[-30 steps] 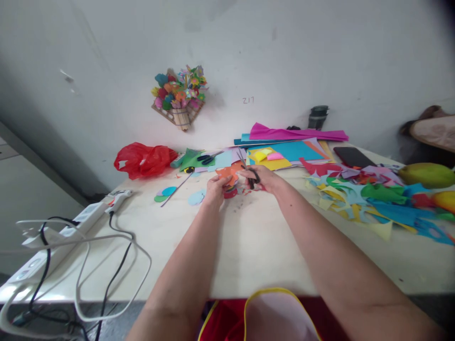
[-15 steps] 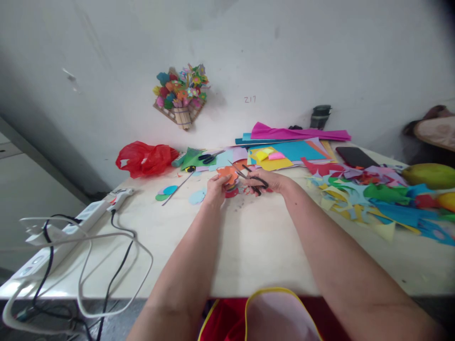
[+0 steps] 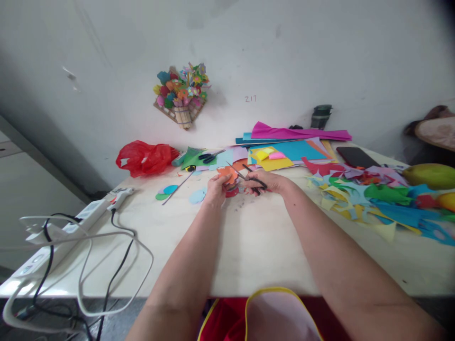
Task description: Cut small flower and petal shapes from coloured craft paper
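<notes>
My left hand (image 3: 217, 188) pinches an orange paper flower (image 3: 228, 174) with rounded petals, held just above the table. Black-handled scissors (image 3: 259, 183) are in my right hand (image 3: 269, 182); their blades stand apart and point up and left, close to the flower's right edge. Beneath the flower, partly hidden by my hands, lies a red paper piece (image 3: 232, 192). Light-blue paper shapes (image 3: 197, 195) rest left of my left hand. Farther left, blue and green paper circles (image 3: 170, 190) lie beside a thin dark stick (image 3: 178, 187).
Coloured paper sheets (image 3: 302, 154) and a second pair of scissors (image 3: 209, 157) lie at the back. Paper scraps (image 3: 355, 194), a phone (image 3: 355, 157) and a yellow-green fruit (image 3: 431, 175) occupy the right. On the left are a red plastic bag (image 3: 145, 158), a power strip (image 3: 60, 237) and cables.
The scissor blades have shifted slightly left along the flower's edge and still stand apart. My left hand holds the orange flower in almost the same place.
</notes>
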`<state>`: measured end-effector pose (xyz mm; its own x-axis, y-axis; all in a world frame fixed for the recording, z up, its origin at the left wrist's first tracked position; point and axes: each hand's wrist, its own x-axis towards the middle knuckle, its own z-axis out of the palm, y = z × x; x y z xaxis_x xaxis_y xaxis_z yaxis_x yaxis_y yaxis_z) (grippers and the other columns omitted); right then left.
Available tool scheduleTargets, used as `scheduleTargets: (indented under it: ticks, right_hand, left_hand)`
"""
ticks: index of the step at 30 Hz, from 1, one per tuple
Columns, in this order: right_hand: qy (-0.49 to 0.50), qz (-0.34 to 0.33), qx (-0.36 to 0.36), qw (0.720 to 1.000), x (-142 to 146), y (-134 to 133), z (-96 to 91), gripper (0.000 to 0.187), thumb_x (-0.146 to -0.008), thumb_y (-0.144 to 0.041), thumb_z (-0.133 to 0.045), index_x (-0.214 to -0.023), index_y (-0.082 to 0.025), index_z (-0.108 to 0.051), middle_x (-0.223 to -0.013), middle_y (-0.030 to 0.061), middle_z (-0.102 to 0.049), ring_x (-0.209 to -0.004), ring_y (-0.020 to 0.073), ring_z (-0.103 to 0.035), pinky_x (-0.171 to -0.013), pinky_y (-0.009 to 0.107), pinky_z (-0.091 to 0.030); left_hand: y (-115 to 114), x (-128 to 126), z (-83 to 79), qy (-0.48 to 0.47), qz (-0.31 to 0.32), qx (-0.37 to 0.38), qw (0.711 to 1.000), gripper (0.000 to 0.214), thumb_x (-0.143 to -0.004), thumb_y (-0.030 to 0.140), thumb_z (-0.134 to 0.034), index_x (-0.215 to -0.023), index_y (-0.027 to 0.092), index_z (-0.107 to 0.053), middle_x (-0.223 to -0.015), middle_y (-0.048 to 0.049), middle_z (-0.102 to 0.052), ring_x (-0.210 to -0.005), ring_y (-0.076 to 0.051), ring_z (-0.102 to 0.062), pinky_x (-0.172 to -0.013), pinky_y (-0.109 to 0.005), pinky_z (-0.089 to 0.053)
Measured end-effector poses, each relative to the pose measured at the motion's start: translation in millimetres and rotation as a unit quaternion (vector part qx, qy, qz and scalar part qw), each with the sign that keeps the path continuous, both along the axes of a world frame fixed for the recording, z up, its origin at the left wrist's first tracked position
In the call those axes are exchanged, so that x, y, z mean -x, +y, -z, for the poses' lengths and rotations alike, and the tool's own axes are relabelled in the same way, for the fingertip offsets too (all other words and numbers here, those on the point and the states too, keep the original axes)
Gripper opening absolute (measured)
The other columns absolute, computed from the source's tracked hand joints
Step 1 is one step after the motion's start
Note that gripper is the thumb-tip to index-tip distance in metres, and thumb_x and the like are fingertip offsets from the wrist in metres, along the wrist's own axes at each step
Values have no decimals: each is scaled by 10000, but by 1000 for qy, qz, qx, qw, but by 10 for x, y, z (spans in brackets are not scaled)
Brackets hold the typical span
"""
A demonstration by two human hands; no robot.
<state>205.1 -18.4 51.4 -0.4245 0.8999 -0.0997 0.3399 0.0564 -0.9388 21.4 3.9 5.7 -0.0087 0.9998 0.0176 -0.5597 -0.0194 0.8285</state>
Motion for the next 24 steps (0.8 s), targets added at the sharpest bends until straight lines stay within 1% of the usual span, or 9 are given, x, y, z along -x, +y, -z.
scheduleTargets:
  ticks: [4,11,14,18,24]
  right_hand:
    - [2,2,-2,1000,10,7,13,323,-838,-322,-835,-690,-150,-604,-580,26,-669,-406,71,-543,-324,161,-291]
    - [-5,8,-3,1000,12,15,25,310,-856,-285,-815,-682,-152,-596,-565,15,-653,-398,63,-523,-337,158,-294]
    - [-2,10,-6,1000,14,13,27,301,-858,-280,-812,-693,-155,-593,-564,14,-650,-401,69,-532,-336,162,-285]
    - [-3,8,-11,1000,15,17,34,335,-853,-301,-816,-672,-158,-573,-549,10,-635,-396,68,-526,-337,165,-266]
    - [2,7,-12,1000,21,8,27,380,-820,-351,-849,-661,-163,-559,-515,-7,-602,-386,66,-507,-333,164,-246]
  left_hand:
    - [-1,-3,4,2,-3,3,1000,246,-600,100,-835,-776,146,-669,-779,-46,-729,-715,-186,-719,-754,-333,-596]
    - [-2,2,10,9,6,0,1000,260,-613,117,-839,-811,158,-675,-793,-45,-732,-769,-200,-739,-762,-321,-598]
    - [2,3,10,7,5,0,1000,255,-611,111,-841,-799,153,-673,-788,-46,-733,-727,-182,-730,-732,-300,-594]
    - [2,1,6,-2,4,-4,1000,248,-598,98,-836,-776,153,-673,-780,-52,-736,-699,-176,-720,-701,-288,-590]
    - [-3,0,-6,-10,2,-1,1000,207,-623,70,-815,-772,125,-683,-796,-69,-732,-690,-173,-718,-733,-310,-593]
